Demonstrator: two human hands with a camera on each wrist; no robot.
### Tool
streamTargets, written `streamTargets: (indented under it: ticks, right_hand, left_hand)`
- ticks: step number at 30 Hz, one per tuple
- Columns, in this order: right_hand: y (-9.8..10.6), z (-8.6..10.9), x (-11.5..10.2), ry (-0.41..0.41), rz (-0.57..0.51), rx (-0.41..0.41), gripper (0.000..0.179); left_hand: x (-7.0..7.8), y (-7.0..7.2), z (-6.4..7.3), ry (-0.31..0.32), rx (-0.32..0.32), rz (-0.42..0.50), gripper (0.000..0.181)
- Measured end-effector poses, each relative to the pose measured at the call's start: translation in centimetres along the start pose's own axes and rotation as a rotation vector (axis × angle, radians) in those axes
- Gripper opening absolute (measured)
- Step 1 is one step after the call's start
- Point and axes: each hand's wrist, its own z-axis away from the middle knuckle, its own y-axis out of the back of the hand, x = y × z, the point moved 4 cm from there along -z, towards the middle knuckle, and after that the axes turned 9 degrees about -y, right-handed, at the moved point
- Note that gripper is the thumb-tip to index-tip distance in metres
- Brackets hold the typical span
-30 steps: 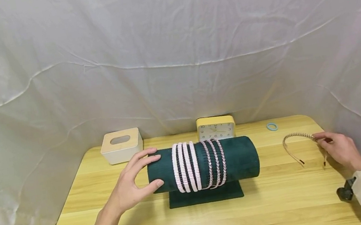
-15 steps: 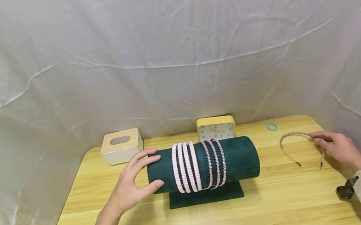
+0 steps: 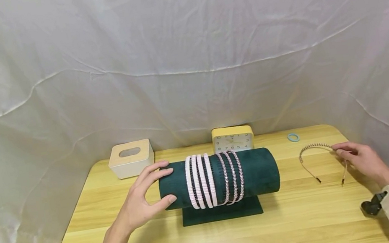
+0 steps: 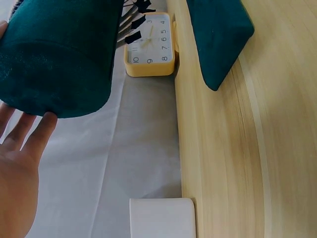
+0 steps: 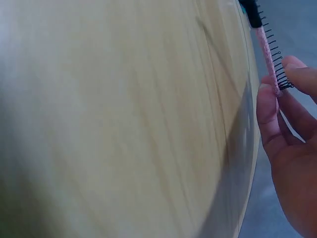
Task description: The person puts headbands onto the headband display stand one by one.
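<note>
A dark green cylindrical headband stand (image 3: 257,171) lies across the middle of the table on a flat base. My left hand (image 3: 137,205) holds its left end, thumb on the near side and fingers over the top; the left wrist view shows fingertips against the cylinder's end (image 4: 59,74). Several pale pink headbands (image 3: 205,187) and three thinner, shiny braided ones (image 3: 233,174) sit around the cylinder. At the right, my right hand (image 3: 367,162) pinches one side of a thin headband (image 3: 314,145). In the right wrist view this headband (image 5: 268,54) is pink with a row of dark teeth.
Behind the stand is a yellow alarm clock (image 3: 233,138), partly hidden by it. A white tissue box (image 3: 132,165) with a wooden lid stands at the back left. A small blue ring (image 3: 293,137) lies at the back right. Pale curtains (image 3: 187,76) surround the table.
My right hand has shifted the headband slightly to the left, and its angle has turned a little. My left hand and the stand have stayed in place.
</note>
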Motion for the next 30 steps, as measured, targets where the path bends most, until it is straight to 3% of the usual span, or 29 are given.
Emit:
streamTargets:
  ticks: [5, 10, 17, 25, 30]
  right_hand:
    - [-0.2, -0.5, 0.5, 0.016, -0.126, -0.075, 0.036]
    - [-0.4, -0.9, 0.9, -0.002, -0.187, -0.177, 0.041]
    - [-0.3, -0.4, 0.2, 0.004, -0.202, -0.232, 0.047]
    - [-0.5, 0.0, -0.3, 0.021, -0.333, -0.309, 0.046]
    - [-0.5, 0.3, -0.3, -0.009, -0.394, -0.367, 0.045]
  left_hand:
    - [0.0, 0.0, 0.0, -0.001, 0.000, 0.002, 0.068]
    - [0.0, 0.1, 0.0, -0.002, 0.001, 0.000, 0.068]
    - [0.0, 0.1, 0.1, -0.001, 0.001, -0.004, 0.068]
    - [0.0, 0.0, 0.0, 0.001, -0.004, -0.004, 0.068]
    - [0.1, 0.0, 0.0, -0.001, -0.005, -0.007, 0.068]
